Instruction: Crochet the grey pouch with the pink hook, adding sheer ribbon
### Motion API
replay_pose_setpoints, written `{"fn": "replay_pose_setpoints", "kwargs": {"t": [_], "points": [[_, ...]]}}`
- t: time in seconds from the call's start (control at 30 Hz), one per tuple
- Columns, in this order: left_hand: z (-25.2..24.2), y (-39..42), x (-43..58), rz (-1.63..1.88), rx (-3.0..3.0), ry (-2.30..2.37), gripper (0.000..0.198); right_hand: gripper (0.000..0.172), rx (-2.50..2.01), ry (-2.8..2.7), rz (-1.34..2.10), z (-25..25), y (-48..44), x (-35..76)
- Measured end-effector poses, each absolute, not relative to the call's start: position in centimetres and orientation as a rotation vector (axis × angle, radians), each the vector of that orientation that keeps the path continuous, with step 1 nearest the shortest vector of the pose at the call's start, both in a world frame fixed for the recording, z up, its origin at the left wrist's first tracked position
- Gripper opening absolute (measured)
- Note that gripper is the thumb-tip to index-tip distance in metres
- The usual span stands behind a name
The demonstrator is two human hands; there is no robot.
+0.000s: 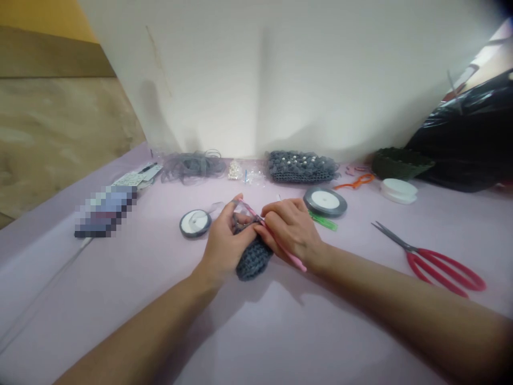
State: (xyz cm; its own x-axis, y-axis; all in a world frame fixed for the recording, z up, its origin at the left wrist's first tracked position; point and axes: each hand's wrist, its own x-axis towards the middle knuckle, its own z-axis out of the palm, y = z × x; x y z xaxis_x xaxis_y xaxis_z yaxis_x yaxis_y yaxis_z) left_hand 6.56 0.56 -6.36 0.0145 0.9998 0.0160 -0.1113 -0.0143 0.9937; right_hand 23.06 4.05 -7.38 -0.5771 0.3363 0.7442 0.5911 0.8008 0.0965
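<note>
My left hand [224,235] grips a dark grey crochet piece [254,259] by its upper edge, and a strand of sheer grey ribbon passes by its raised index finger. In my right hand [290,230] is a pink crochet hook [294,260], its front end lying at the top edge of the piece. The fingers of both hands meet there and hide part of the stitches. Left of my left hand lies a spool of grey ribbon [195,222]. A larger ribbon spool [325,201] and a green plastic item [324,221] lie just beyond my right hand.
Red-handled scissors [430,259] lie at right, below a white spool [398,190]. Along the white wall sit a finished-looking grey crochet piece with pearls [302,166], a bag of beads [234,170], loose ribbon [194,164] and orange scissors-like handles [356,182]. A blurred-out device [106,211] with a cable lies left.
</note>
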Motion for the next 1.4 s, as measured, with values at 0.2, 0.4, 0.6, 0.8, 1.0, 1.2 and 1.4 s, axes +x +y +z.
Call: {"fn": "replay_pose_setpoints", "kwargs": {"t": [0.2,0.4,0.6,0.8,1.0,1.2,1.4], "points": [[-5.2,1.0,5.8,1.06,0.81,0.872,0.065,0.012,-0.49,-2.164,-0.258,-7.2,4.5,23.7],[-5.4,1.4,4.8,1.043,0.848,0.856,0.065,0.011,-0.406,-2.175,-0.2,-7.2,4.6,23.9],[-5.4,1.8,4.0,0.99,0.919,0.808,0.063,0.014,-0.363,-2.203,-0.206,-6.8,4.6,24.2],[-4.7,2.2,2.8,0.93,0.987,0.856,0.061,0.013,-0.35,-2.237,-0.226,-6.6,4.9,24.6],[-4.2,2.4,2.2,0.922,0.971,0.929,0.056,0.011,-0.363,-2.246,-0.249,-6.8,5.3,24.8],[-3.8,2.7,1.6,0.873,0.965,0.969,0.053,0.012,-0.371,-2.317,-0.28,-6.0,5.0,24.8],[-3.9,3.2,0.4,0.758,0.964,0.911,0.052,0.009,-0.325,-2.339,-0.182,-5.5,4.6,24.5]]}}
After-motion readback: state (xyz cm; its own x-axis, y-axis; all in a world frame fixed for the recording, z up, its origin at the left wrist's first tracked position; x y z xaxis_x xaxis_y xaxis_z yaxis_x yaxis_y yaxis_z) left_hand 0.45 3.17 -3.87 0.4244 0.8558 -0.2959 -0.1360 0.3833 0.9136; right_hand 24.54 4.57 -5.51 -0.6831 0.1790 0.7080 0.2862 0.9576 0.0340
